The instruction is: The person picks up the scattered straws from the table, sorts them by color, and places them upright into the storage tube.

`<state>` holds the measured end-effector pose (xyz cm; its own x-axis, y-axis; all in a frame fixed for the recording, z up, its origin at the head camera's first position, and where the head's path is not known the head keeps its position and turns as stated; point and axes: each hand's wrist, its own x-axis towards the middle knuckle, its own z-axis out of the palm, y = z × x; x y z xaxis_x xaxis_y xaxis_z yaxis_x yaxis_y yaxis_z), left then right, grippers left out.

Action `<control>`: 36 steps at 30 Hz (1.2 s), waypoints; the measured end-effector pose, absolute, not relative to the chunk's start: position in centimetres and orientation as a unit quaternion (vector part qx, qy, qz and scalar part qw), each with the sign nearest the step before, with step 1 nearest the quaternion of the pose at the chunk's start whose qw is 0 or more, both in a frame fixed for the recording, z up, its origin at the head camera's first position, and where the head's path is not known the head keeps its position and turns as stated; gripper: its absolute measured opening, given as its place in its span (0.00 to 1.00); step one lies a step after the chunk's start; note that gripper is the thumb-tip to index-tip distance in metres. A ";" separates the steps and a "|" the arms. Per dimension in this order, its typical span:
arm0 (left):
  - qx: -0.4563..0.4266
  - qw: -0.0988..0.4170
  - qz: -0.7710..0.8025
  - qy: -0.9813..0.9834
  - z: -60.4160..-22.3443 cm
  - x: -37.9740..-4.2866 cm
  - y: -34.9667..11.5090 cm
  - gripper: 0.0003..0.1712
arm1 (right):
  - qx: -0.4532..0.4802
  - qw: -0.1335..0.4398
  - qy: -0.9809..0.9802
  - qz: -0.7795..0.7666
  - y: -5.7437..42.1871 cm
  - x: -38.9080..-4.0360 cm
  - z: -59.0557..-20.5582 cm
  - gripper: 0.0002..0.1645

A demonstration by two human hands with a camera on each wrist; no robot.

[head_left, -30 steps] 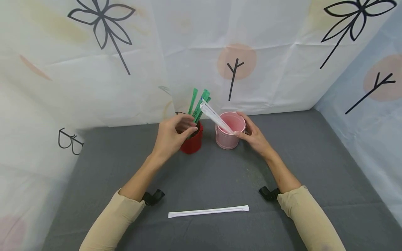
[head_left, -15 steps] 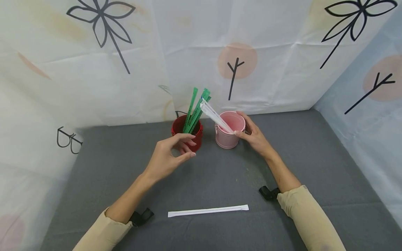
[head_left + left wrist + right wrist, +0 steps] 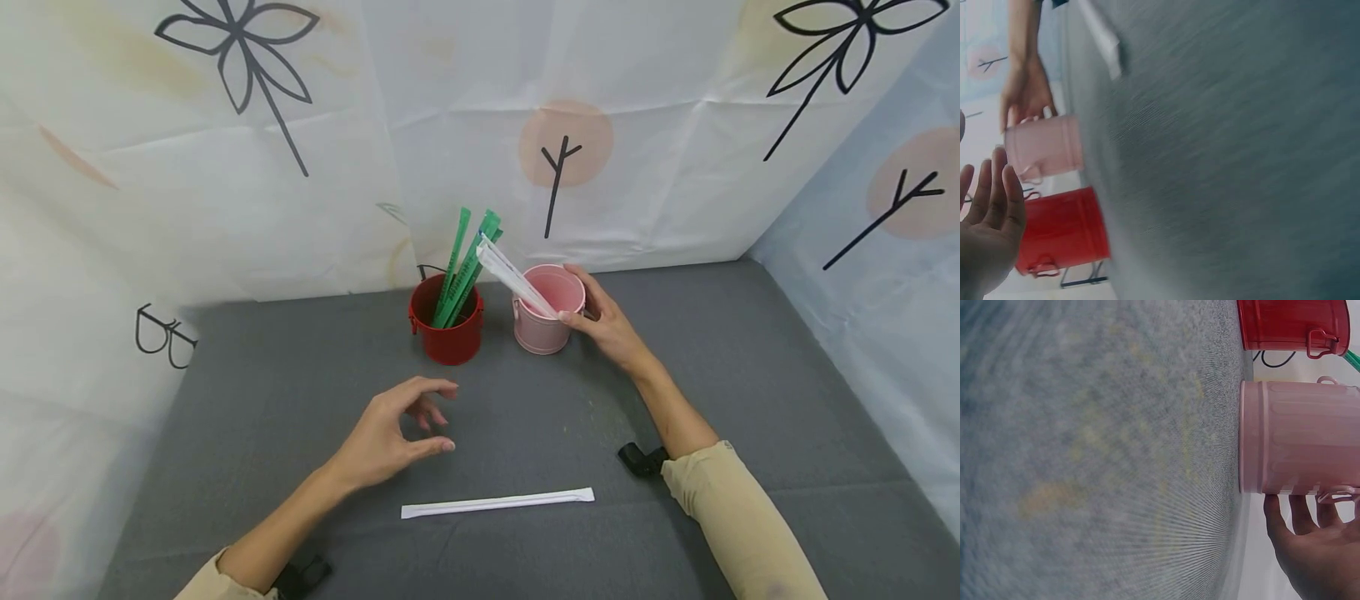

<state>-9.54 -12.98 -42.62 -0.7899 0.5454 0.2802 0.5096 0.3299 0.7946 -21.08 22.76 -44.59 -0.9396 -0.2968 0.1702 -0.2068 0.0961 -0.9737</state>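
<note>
My left hand [image 3: 390, 433] is in the air over the grey table, apart from everything, its fingers loosely bent and holding nothing. Just in front of it lies a white paper-wrapped straw [image 3: 495, 503]. At the back, my right hand [image 3: 607, 329] holds the side of a small pink bucket [image 3: 542, 333], thumb at the rim. White-wrapped straws [image 3: 513, 273] lean out of that bucket to the left. Beside it stands a red bucket [image 3: 452, 343] with several green-wrapped straws [image 3: 465, 271] in it. In the right wrist view, fingertips [image 3: 1272, 509] touch the pink bucket's wall.
A grey cloth covers the table [image 3: 300, 367]. A white printed backdrop [image 3: 450, 100] rises right behind the buckets, and another printed sheet [image 3: 900, 333] closes the right side. The red bucket's thin dark handle [image 3: 429, 268] sticks up at its back.
My left hand has moved from the red bucket back towards me and down to near the loose white straw, its fingers spreading wider. The right hand and both buckets have stayed in place.
</note>
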 end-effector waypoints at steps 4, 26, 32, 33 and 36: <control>0.329 0.048 0.479 0.813 -43.8 -8.1 -13.3 0.43 | -0.170 0.036 0.740 -0.650 22.7 -21.1 -44.6 0.45; 0.303 0.201 0.412 0.835 -46.3 -5.2 -15.1 0.28 | -0.168 0.035 0.741 -0.649 22.9 -21.0 -44.5 0.44; 0.309 0.193 0.397 0.842 -46.3 -5.2 -14.7 0.22 | -0.169 0.037 0.745 -0.644 22.8 -20.8 -44.4 0.45; 0.309 0.190 0.398 0.843 -46.3 -5.2 -14.7 0.21 | -0.170 0.037 0.745 -0.644 22.8 -20.8 -44.4 0.45; 0.313 0.175 0.396 0.845 -46.4 -5.1 -14.6 0.17 | -0.171 0.034 0.745 -0.644 22.8 -20.9 -44.5 0.45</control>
